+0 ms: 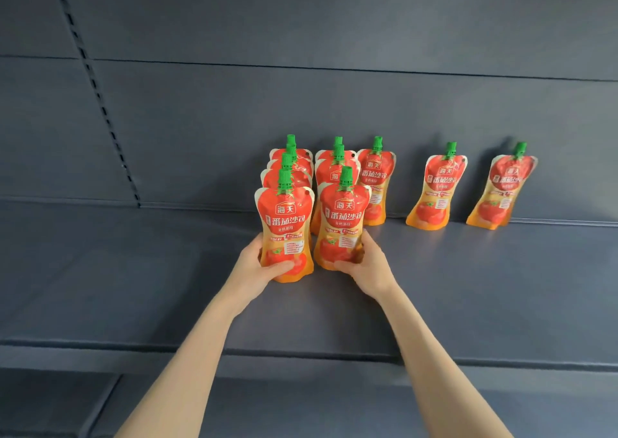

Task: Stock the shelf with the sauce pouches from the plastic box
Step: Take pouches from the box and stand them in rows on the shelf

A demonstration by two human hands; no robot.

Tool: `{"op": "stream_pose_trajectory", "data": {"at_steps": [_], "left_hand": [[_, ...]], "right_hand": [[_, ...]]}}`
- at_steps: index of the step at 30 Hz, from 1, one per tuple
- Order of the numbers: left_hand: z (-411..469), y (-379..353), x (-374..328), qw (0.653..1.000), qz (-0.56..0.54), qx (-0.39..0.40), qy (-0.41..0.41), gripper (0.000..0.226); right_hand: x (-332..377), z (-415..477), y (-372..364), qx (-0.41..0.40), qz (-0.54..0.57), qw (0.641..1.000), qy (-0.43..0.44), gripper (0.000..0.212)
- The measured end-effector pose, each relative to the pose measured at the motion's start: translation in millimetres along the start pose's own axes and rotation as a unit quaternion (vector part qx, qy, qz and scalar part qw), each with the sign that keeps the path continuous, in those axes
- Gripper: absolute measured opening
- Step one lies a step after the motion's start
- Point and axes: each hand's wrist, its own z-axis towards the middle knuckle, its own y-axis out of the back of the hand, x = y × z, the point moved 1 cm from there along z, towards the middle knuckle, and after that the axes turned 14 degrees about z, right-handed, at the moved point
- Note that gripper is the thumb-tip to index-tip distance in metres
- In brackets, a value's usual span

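Pouches stand upright on the grey shelf (133, 270). Your left hand (259, 263) has its grip closed around the base of the front left pouch (286, 233), and your right hand (366, 263) clasps the front right pouch (342, 223) low down. Both head rows of pouches behind them. Three single pouches (436, 190) stand farther right against the back panel (301, 103).

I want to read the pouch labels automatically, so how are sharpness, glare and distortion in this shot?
Head view: the large print on the two front pouches, in the left hand and right hand, is legible, the small print soft; the rightmost pouch is blurrier and casts a shadow on the back panel; wide-angle distortion bends the shelf edge; no strong glare.
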Motion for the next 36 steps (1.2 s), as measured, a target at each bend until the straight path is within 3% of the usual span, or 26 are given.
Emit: {"op": "stream_pose_trajectory", "data": {"at_steps": [6, 22, 36], "left_hand": [[7, 3, 7, 1.0, 0.023, -0.016, -0.007, 0.047], [7, -2, 10, 0.991, 0.106, -0.082, -0.014, 0.043], [5, -3, 9, 0.989, 0.122, -0.084, -0.02, 0.041]], "right_hand": [[2, 6, -8, -0.07, -0.049, 0.996, 0.01, 0.062], [-1, 20, -9, -0.052, -0.149, 0.987, -0.023, 0.061], [-3, 27, 1, -0.025, -0.145, 0.989, -0.034, 0.056]]}}
